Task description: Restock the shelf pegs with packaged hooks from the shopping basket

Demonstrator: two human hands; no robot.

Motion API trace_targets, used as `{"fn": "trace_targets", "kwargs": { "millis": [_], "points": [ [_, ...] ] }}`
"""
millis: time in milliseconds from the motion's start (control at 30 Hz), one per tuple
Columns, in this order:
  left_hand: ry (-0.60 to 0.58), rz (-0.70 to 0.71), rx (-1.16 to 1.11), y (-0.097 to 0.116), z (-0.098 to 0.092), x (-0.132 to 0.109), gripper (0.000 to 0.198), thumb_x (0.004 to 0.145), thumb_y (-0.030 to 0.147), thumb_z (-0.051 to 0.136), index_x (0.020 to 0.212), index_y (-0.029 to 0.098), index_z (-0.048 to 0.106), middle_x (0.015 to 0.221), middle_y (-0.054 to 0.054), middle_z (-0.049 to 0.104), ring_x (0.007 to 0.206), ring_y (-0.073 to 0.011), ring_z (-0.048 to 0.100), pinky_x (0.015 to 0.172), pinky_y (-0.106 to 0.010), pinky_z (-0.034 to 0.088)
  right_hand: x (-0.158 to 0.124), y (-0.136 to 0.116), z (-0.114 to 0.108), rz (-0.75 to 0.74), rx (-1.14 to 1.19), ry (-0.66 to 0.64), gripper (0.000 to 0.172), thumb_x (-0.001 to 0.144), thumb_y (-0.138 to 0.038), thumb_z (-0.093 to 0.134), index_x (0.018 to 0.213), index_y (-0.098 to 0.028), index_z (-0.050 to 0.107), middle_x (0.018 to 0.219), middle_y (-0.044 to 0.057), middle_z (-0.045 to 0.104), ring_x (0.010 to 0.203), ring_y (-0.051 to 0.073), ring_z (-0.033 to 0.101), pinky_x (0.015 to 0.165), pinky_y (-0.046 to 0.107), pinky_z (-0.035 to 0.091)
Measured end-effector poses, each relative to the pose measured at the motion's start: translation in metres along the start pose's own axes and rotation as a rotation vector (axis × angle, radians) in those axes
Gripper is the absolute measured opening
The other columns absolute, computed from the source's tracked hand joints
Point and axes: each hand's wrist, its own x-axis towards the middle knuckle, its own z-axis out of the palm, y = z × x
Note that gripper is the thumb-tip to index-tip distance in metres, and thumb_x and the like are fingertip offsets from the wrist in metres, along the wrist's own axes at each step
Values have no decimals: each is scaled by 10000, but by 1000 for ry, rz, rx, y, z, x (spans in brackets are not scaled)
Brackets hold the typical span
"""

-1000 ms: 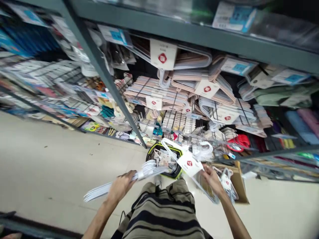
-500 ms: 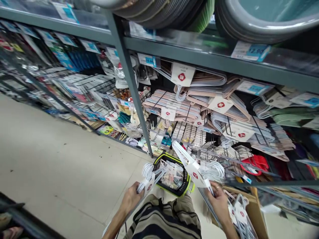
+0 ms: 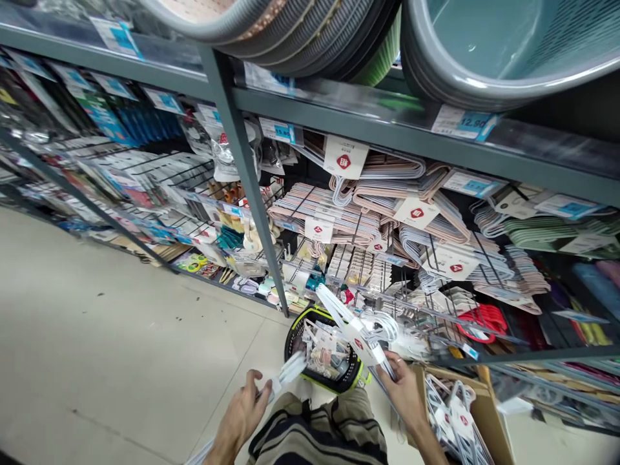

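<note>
My right hand (image 3: 404,391) is closed around a pack of white clothes hangers (image 3: 334,307), which has a white card band with a red mark. This pack slants up and left, its hooks in front of the lower shelf. Between the thumb and fingers of my left hand (image 3: 246,405) is a second white hanger pack (image 3: 289,373), smeared by motion; a white end also shows behind that forearm. Below and between the two packs, a black basket with a lime rim (image 3: 290,336) stands on the floor with packaged goods inside.
A cardboard box (image 3: 494,420) of more hanger packs stands on the floor at right. Grey shelving (image 3: 249,168) fills the back, with folded hanger packs (image 3: 334,213) on racks and stacked plastic baskets (image 3: 436,71) above. Tiled floor (image 3: 121,349) stretches to the left.
My left hand has moved down and left, its fingers more raised, and its pack has turned and blurred. My right hand's pack has shifted left and slightly down. The view has shifted a little.
</note>
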Motion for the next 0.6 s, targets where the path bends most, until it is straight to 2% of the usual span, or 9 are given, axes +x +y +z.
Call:
{"fn": "trace_targets", "kwargs": {
  "millis": [100,233,333,400,500,600],
  "points": [
    [-34,120,202,13,-13,-1,472,1053,433,138,1229,179,495,792,-85,737,808,-268,741,751,-327,479,3,-10,3,-50,-99,-62,389,840,-414,695,1142,-170,668,1002,92,784,875,247,724,805,338,562],
    [-38,287,488,35,-26,5,517,1055,455,172,1362,201,502,763,-106,742,811,-327,748,744,-374,510,7,-27,14,-86,-260,-150,347,827,-324,646,1139,-183,700,847,35,771,680,191,654,639,279,499],
    [-84,413,549,53,-27,11,540,1059,417,149,1262,219,608,839,-128,749,851,-337,742,764,-404,529,6,-32,23,-106,-311,-169,338,799,-261,625,1117,-192,719,805,17,762,665,183,639,631,269,475],
    [-140,437,562,64,-24,11,543,1059,360,140,1201,218,644,899,-134,751,890,-328,739,802,-412,534,1,-30,25,-102,-317,-159,342,789,-239,616,1111,-194,722,793,11,761,655,182,635,626,267,466],
    [-200,398,572,75,-19,7,526,1055,307,143,1308,220,596,947,-132,755,945,-311,735,860,-411,528,-8,-21,23,-85,-293,-126,343,797,-243,615,1121,-193,718,812,17,766,670,191,648,631,272,471],
    [-250,337,570,77,-14,3,530,1048,287,143,1359,215,566,996,-143,752,993,-319,726,884,-422,520,-17,-10,18,-56,-213,-84,348,811,-269,624,1138,-181,705,877,42,778,758,220,693,704,293,514]
  ]
}}
